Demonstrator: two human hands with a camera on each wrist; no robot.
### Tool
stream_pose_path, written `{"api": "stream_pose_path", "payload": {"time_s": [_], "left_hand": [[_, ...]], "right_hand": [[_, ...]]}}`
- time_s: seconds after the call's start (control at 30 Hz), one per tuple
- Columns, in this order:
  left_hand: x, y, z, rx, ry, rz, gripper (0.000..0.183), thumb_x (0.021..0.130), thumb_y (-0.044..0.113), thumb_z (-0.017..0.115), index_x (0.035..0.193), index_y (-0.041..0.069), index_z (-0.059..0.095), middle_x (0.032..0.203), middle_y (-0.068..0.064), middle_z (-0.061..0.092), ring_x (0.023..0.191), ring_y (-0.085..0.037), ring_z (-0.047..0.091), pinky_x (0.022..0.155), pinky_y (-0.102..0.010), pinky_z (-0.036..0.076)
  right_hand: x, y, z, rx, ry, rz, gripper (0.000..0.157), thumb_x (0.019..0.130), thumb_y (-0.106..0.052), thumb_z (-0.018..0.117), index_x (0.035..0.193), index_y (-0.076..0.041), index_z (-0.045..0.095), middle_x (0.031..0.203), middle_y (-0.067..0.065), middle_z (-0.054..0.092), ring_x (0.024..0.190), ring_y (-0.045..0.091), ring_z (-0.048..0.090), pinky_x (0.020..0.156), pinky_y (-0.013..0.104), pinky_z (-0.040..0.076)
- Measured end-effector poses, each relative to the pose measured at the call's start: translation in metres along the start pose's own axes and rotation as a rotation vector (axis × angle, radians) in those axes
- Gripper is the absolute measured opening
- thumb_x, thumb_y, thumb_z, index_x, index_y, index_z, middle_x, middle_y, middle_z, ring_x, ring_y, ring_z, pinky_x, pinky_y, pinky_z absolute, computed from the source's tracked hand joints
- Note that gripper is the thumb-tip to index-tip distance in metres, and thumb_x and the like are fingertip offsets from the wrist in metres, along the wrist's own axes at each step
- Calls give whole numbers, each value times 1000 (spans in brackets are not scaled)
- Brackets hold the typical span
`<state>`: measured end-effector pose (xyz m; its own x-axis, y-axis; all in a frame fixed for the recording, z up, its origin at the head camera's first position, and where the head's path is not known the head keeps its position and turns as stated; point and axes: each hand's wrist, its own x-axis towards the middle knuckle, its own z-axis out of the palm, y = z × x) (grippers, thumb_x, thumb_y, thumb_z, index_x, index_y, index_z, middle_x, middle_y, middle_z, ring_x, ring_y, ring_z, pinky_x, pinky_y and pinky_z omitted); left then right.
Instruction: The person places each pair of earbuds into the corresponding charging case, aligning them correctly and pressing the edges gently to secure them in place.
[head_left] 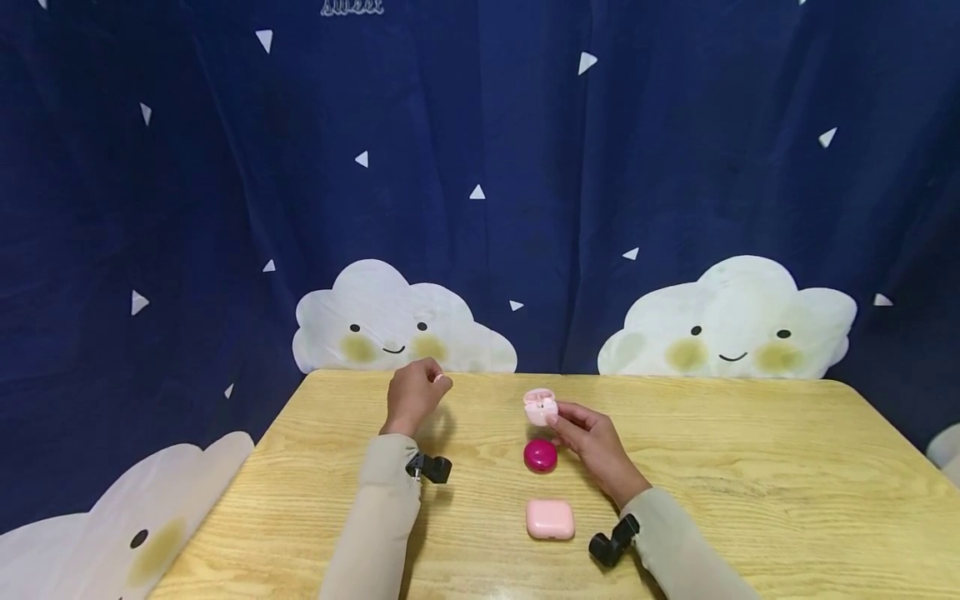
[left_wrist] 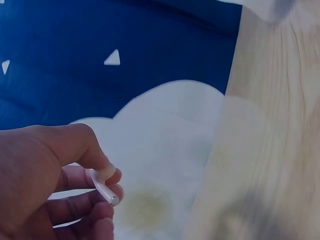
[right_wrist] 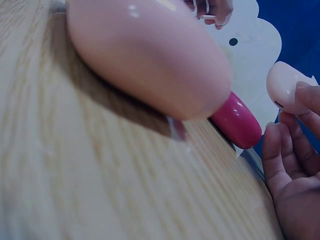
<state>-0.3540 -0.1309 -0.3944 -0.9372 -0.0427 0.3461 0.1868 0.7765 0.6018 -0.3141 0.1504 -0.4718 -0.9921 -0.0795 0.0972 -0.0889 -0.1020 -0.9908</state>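
Observation:
My left hand [head_left: 416, 396], raised over the far left part of the table, pinches a small pale pink earbud [left_wrist: 103, 189] between thumb and fingers. Its stem shows in the left wrist view; the fingers hide the rest. My right hand [head_left: 600, 446] holds a light pink earbud case [head_left: 540, 407] by its side, above the table, with the lid up. Just below that case in the head view, a magenta rounded case [head_left: 540, 456] lies closed on the table. Nearer to me sits a closed pink rectangular case [head_left: 550, 519], large in the right wrist view.
The wooden table [head_left: 750, 483] reaches back to a dark blue curtain [head_left: 525, 125] printed with white clouds and triangles. Black wrist cameras sit on both beige sleeves [head_left: 375, 517]; the right one is close to the pink rectangular case.

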Motion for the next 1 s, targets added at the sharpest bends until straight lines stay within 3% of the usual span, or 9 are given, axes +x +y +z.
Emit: {"api": "stream_pose_path", "payload": {"time_s": [0.27, 0.5, 1.0], "left_hand": [[0, 17, 1, -33, 55, 119, 11, 80, 10, 63, 70, 16, 61, 60, 5, 54, 57, -15, 47, 56, -31, 37], [0, 31, -1, -76, 90, 183, 13, 81, 7, 64, 71, 15, 61, 64, 3, 55, 61, -15, 50, 59, -32, 39], [-7, 52, 6, -163, 52, 343, 18, 80, 2, 64, 71, 15, 56, 59, 4, 51, 55, -10, 46, 54, -26, 36]], "right_hand": [[0, 1, 0, 0, 0, -9, 41, 89, -18, 70, 122, 6, 61, 107, 9, 67, 95, 25, 64, 77, 33, 56], [0, 1, -1, 2, -3, -13, 42, 90, -18, 70, 122, 6, 60, 107, 9, 68, 95, 25, 64, 77, 33, 56], [0, -1, 1, 7, 3, 9, 41, 90, -16, 69, 123, 6, 60, 108, 11, 66, 95, 25, 63, 77, 31, 55]]}}
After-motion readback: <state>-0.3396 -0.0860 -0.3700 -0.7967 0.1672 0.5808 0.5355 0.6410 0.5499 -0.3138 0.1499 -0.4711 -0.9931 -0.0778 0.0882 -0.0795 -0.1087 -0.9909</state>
